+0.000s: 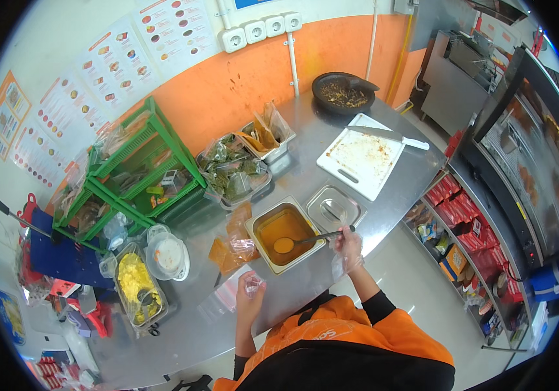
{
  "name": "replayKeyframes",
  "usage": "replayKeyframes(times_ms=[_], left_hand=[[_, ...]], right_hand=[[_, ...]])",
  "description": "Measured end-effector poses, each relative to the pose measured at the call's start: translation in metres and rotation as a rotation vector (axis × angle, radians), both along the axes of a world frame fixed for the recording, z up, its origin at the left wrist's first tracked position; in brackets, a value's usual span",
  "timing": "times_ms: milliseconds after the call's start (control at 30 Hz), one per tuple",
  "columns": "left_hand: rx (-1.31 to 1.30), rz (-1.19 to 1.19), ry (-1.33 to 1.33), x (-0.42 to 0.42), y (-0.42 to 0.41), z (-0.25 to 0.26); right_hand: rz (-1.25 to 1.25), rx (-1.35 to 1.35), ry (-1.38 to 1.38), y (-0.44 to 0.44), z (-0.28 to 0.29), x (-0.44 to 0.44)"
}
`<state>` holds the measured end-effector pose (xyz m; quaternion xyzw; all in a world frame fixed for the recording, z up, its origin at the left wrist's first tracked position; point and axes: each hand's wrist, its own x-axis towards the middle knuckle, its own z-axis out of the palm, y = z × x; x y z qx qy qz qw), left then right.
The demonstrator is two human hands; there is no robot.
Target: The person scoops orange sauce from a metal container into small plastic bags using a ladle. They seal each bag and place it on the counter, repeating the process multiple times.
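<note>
My right hand [348, 248], in a clear plastic glove, grips the dark handle of a ladle [285, 245]. The ladle's bowl holds orange-brown liquid and is over a steel pan [276, 267] of the same liquid. My left hand [251, 295] holds a small clear plastic bag [253, 285] near the table's front edge. Beside it on the steel table lie flat clear zip bags [220, 299] with red edges. Bags of orange sauce [233, 247] lie left of the pan. A steel lid [334, 209] is at its right.
A white cutting board [363, 159] holds crumbs and a knife [382, 134]; a stone mortar [340, 100] stands behind. Tubs of bagged greens [235, 171], green crates [128, 171], white plastic tubs [168, 256] and a tray of yellow food [137, 283] stand at left. A shelf unit [460, 234] is right.
</note>
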<state>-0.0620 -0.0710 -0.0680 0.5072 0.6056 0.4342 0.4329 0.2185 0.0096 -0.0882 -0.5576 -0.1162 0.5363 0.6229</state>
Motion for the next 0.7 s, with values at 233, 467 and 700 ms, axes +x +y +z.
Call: replayKeyframes(times_ms=[233, 467, 700], left_hand=[[0.034, -0.001, -0.027, 0.0, 0.004, 0.002], [0.067, -0.013, -0.033, -0.001, 0.003, -0.001], [0.072, -0.025, 0.0, -0.006, 0.004, -0.013]], right_hand=[[-0.025, 0.046, 0.02, 0.002, -0.007, 0.013], [-0.022, 0.046, -0.02, 0.005, -0.006, 0.016], [-0.018, 0.047, -0.074, 0.014, -0.008, 0.013]])
